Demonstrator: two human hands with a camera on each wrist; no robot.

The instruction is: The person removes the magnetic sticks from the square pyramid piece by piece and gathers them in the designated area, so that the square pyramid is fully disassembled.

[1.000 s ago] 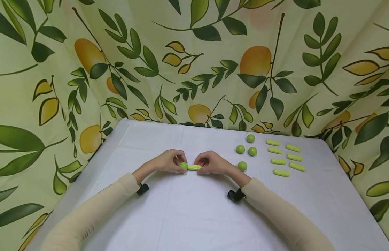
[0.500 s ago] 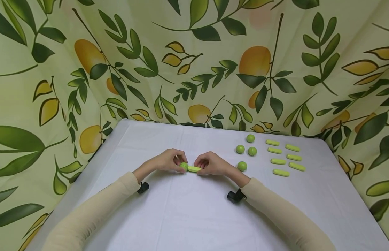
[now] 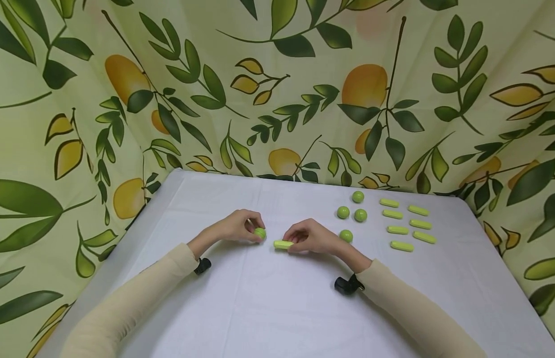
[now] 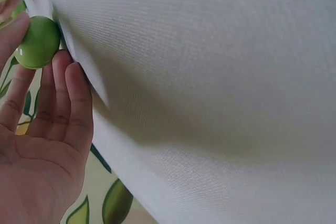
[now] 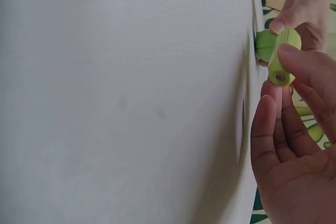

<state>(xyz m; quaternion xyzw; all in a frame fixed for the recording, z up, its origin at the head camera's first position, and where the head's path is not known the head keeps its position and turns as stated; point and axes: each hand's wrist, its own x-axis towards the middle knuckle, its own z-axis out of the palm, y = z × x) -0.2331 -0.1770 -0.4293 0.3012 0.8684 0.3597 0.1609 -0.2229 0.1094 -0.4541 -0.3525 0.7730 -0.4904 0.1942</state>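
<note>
In the head view my left hand [image 3: 240, 226] pinches a green ball [image 3: 260, 233] near the middle of the white table. The left wrist view shows this glossy ball [image 4: 39, 43] between thumb and fingertips. To its right, my right hand [image 3: 314, 236] holds a light-green rod [image 3: 282, 245] by its right end. A gap lies between rod and ball. Up close in the right wrist view, the rod [image 5: 278, 69] has ridged sides and a round metal spot in its end, with the thumb pressed on it. Behind it the ball [image 5: 265, 45] is partly covered.
Right of my right hand stand several loose green balls [image 3: 360, 215], one of them [image 3: 346, 235] close behind the right wrist. Farther right, several light-green rods [image 3: 397, 230] lie in two rough columns. A leaf-and-fruit patterned curtain [image 3: 286, 99] hangs behind the white table [image 3: 259, 308].
Earlier the rod's left end met the ball; now they are apart. My right hand has moved right and slightly nearer with the rod. The left hand shifted slightly left, still holding the ball.
</note>
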